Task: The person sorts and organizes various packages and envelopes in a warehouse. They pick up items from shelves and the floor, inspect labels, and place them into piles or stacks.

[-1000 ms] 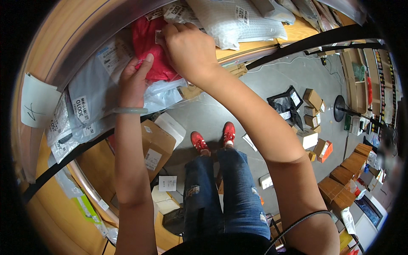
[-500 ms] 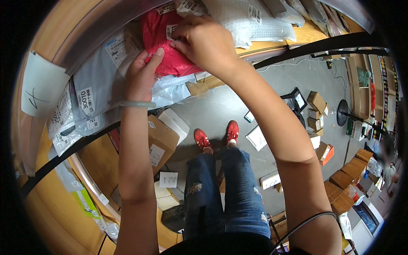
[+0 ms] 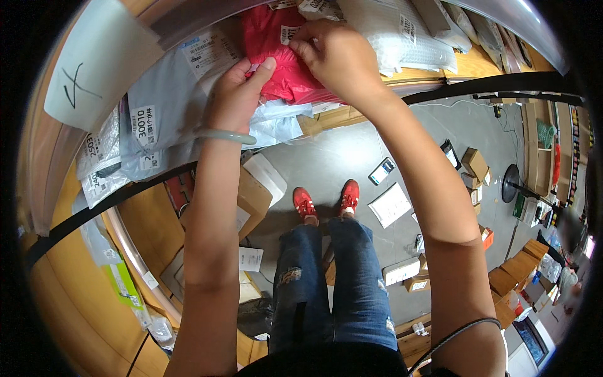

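Observation:
A bright pink-red plastic mailing bag (image 3: 264, 28) lies on the wooden shelf among other parcels, its film crumpled between my hands. My left hand (image 3: 237, 94) grips the bag's left side, thumb on top and fingers curled beneath. Above and to the right, my right hand (image 3: 345, 60) is bent with thumb and fingertips pinched at the bag beside its white label (image 3: 289, 34); the fingertips are partly hidden. Grey plastic mailing bags (image 3: 166, 91) with printed labels lie to the left, and a white bubble-wrap parcel (image 3: 392, 41) is on the right.
A black bar (image 3: 496, 83) runs along the shelf front. A marked paper sheet (image 3: 94, 69) hangs at the left. Below, cardboard boxes (image 3: 254, 201) stand near my red shoes (image 3: 304, 202); a white packet (image 3: 389, 205) and a dark stand base (image 3: 512, 183) are on the floor.
The view has shifted, so the shelf, bag and both hands appear farther right. Both hands stay at the pink-red bag, the right still bent near its label.

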Tool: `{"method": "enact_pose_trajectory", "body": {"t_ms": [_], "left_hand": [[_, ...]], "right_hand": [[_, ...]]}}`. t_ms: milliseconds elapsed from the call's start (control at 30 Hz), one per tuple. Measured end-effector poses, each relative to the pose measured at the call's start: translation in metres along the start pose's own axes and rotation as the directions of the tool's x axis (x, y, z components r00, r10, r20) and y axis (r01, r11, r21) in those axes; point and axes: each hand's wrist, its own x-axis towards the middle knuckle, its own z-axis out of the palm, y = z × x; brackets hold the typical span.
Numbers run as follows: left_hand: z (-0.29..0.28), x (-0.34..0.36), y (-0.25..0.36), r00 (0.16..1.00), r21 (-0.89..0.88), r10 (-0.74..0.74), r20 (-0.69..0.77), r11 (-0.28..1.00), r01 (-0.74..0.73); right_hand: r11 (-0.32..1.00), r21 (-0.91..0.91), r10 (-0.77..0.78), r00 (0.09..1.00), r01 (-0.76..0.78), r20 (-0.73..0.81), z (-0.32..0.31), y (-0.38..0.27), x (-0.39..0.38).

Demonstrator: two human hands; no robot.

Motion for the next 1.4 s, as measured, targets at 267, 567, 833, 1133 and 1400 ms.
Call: {"method": "enact_pose_trajectory", "body": {"t_ms": [267,567,833,1133,1400], "left_hand": [[0.003,0.001,-0.001,0.999,0.018,0.028,-0.014,0.999,-0.028],[0.029,0.002,0.013,0.983,0.061,0.039,-0.179,0.998,-0.029],[0.022,0.003,-0.001,0.991,-0.022,0.056,-0.119,0.998,-0.059],[0.025,-0.007,0.013,0.991,-0.052,0.03,-0.13,0.998,-0.037],[0.02,-0.004,0.009,0.995,-0.039,0.038,-0.091,0.998,-0.042]], "right_hand": [[1.0,0.006,-0.021,0.997,0.02,0.075,-0.006,0.007,0.006],[0.987,-0.129,-0.089,0.991,0.101,0.099,-0.011,0.001,0.011],[0.958,-0.157,-0.23,0.97,0.239,0.076,-0.006,0.003,0.012],[0.978,-0.139,-0.159,0.987,0.157,-0.004,0.003,0.002,0.009],[0.993,0.008,-0.117,0.993,0.117,-0.007,0.005,0.011,0.007]]}}
